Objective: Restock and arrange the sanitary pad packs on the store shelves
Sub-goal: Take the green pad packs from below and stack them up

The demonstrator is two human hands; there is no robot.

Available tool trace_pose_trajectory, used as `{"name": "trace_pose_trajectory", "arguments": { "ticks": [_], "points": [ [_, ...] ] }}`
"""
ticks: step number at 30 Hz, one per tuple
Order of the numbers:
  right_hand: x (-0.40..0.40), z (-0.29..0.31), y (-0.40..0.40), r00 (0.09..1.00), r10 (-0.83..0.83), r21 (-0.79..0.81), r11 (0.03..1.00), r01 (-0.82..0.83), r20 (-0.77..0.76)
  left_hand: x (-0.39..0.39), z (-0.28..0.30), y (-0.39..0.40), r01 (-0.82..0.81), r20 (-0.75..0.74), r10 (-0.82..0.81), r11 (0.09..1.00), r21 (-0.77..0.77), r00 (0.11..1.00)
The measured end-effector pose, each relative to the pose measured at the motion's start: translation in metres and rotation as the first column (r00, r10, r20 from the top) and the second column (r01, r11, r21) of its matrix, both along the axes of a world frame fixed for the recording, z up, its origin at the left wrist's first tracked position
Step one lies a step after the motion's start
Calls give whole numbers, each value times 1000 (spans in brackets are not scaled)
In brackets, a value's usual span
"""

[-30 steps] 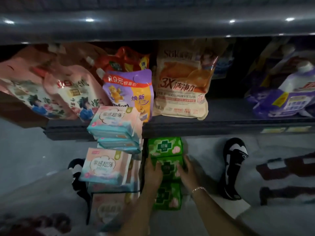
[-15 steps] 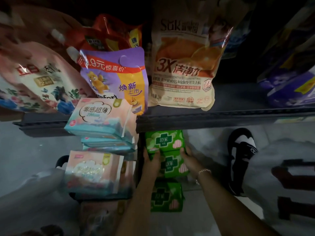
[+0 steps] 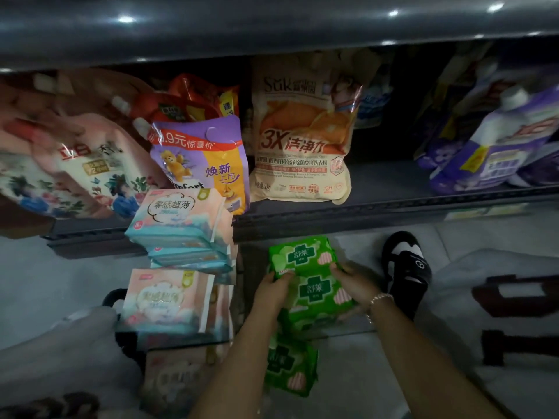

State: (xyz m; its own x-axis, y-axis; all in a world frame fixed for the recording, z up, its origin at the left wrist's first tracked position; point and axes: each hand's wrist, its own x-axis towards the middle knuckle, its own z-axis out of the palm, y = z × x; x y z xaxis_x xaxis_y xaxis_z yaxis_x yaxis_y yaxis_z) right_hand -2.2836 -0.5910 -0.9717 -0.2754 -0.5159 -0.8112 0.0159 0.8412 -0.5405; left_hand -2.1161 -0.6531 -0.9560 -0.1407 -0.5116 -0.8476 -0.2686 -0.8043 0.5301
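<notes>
Low in the centre of the frame, the left hand and right hand clasp the stack of green pad packs from either side. Since a second ago the hands have slid up the stack, squaring it beside the pink-and-teal pad packs; arranging continues.

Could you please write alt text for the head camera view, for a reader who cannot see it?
Both hands, left and right, grip a stack of green pad packs from either side, below a dark shelf of detergent pouches. Pink-and-teal pad packs are stacked to the left; a black sandal shows on the right.
</notes>
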Motion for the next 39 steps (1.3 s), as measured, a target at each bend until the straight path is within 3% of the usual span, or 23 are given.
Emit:
{"name": "trace_pose_trajectory", "arguments": {
  "ticks": [4,7,12,19,22,26,31,39],
  "points": [
    [-9,40,18,995,-66,34,997,64,75,2,31,9,61,-63,-59,997,42,996],
    [-12,71,23,998,-28,-3,1000,29,62,7,53,14,95,-88,-94,996,0,992],
    [-13,126,31,998,7,-133,991,1,61,18,107,22,158,-119,-167,984,-86,979],
    [-3,206,47,977,-214,-391,897,205,23,31,195,48,173,-209,-245,934,-314,947],
    [2,252,61,976,-218,-501,847,179,-20,33,229,60,150,-226,-259,900,-409,939],
    [-4,309,75,965,-256,-631,758,162,-60,27,278,66,86,-264,-280,820,-566,923],
    [-24,372,85,949,-305,-711,683,165,-73,1,354,62,122,-244,-388,713,-691,889],
    [-87,470,71,939,-339,-862,455,226,67,-73,463,37,79,-179,-464,484,-872,867]
  ]
}}
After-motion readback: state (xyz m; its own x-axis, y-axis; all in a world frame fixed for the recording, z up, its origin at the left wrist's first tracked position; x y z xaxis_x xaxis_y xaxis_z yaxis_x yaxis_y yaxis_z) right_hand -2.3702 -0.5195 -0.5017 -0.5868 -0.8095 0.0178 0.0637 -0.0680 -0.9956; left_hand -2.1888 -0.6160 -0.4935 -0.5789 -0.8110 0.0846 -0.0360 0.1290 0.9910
